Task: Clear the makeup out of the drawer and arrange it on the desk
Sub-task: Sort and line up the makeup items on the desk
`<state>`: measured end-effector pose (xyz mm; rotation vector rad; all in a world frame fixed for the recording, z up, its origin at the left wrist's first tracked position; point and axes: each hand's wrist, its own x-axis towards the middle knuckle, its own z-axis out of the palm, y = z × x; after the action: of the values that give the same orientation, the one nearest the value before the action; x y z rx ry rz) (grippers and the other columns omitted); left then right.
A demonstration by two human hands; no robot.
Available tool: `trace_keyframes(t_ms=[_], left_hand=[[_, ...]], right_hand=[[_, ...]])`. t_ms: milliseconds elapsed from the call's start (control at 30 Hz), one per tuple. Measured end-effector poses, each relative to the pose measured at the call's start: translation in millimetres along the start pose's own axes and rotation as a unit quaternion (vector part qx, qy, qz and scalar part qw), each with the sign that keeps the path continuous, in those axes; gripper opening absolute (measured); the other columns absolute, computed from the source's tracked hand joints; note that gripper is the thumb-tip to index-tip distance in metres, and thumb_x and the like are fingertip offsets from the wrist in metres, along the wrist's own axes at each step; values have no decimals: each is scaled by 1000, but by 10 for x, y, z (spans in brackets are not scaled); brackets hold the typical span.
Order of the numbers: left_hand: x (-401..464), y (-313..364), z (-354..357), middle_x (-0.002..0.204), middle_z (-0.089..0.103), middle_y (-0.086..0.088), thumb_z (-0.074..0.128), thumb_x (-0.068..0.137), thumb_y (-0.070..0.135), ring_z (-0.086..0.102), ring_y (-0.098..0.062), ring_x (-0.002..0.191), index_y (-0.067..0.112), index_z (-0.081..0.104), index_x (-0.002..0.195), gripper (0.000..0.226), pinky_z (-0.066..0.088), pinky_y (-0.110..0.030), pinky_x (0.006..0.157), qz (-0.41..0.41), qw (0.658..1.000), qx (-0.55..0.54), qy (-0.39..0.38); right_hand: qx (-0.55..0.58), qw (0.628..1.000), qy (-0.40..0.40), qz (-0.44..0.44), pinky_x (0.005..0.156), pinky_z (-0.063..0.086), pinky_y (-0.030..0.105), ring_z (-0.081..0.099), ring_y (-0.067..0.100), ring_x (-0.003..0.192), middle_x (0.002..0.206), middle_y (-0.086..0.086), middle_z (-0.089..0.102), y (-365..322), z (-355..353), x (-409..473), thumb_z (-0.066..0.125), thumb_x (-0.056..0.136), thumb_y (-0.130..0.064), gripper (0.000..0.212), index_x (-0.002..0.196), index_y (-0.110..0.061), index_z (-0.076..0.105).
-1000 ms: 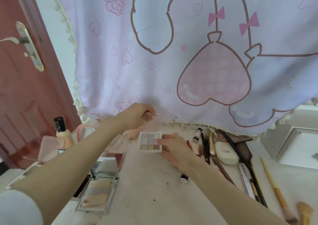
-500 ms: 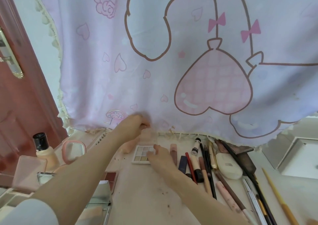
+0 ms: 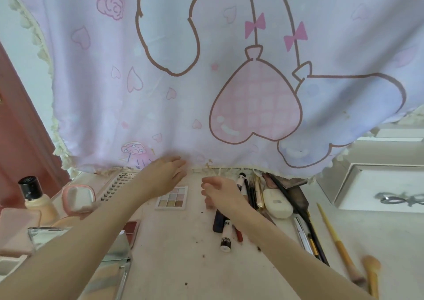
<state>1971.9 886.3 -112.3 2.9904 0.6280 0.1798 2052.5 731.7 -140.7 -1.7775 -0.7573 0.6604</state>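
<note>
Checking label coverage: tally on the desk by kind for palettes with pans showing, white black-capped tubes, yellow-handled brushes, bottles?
Palettes: 2, nine-pan eyeshadow palette and red palette
White tubes: 2
Yellow-handled brushes: 2
Foundation bottle: 1
Total: 7

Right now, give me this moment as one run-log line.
left hand: open, above eyeshadow palette | right hand: loosely curled, holding nothing visible | palette: flat on desk | pencils, tubes: right of palette

Hands (image 3: 165, 178) flank eyeshadow palette (image 3: 172, 200) (uncovered).
</note>
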Motion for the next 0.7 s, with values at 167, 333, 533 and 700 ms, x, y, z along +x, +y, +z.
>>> trace_keyframes(t_ms=[167,333,533,700], left_hand=[[-346,420,259,153,21,8,31,99,37,24,-13,139,24,26,146,48,20,-31,112,-16,999,-41,11],[-745,739,665,156,9,8,31,100,23,1,-8,144,20,21,147,47,4,-19,112,-13,988,-146,55],[-913,732,892,153,13,17,28,100,22,3,6,139,24,27,145,45,2,-8,104,-42,984,-159,73],[-889,741,893,152,20,14,28,100,20,10,1,141,24,30,144,44,-5,-7,104,-34,988,-134,69]], right_hand=[[-168,973,147,-63,87,36,15,54,8,97,106,-4,63,136,-742,-301,47,95,-16,25,112,-13,65],[-268,921,280,-40,87,47,39,58,27,97,101,9,65,540,-1304,-353,57,87,-26,22,98,-10,65],[-238,928,281,47,98,40,42,43,34,120,125,18,49,699,-1443,-198,71,75,-44,72,125,-1,44],[-217,928,302,20,98,41,46,42,36,121,125,19,48,708,-1392,-70,74,73,-40,76,126,2,41]])
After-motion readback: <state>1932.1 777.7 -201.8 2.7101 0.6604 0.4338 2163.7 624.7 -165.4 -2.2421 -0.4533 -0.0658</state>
